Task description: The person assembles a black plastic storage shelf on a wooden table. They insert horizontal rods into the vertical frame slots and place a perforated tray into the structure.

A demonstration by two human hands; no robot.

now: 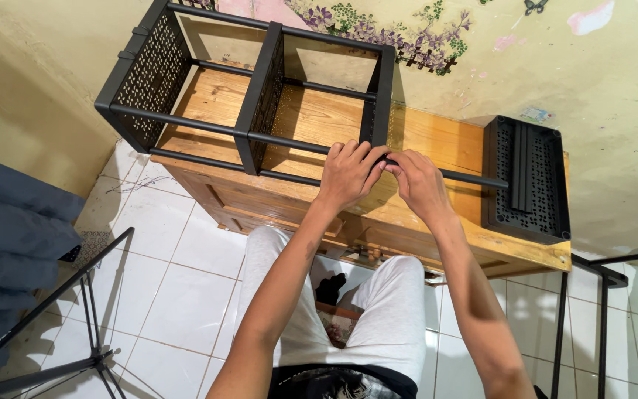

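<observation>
Both forearms stretched forward from the near edge, converging over the wooden table (437,140). Left hand (350,174) knuckles up, fingers curled shut around the thin black rod (474,178) at the rack's right panel. Right hand (420,183) just beside it, thumb and fingertips pinched on the same rod, touching the left hand. Rod running right to a loose perforated black panel (529,177) lying flat. Black metal rack (252,89) standing at far left on the table. Below, white trousers (378,318), tiled floor (164,251), a tripod (75,325) near left.
</observation>
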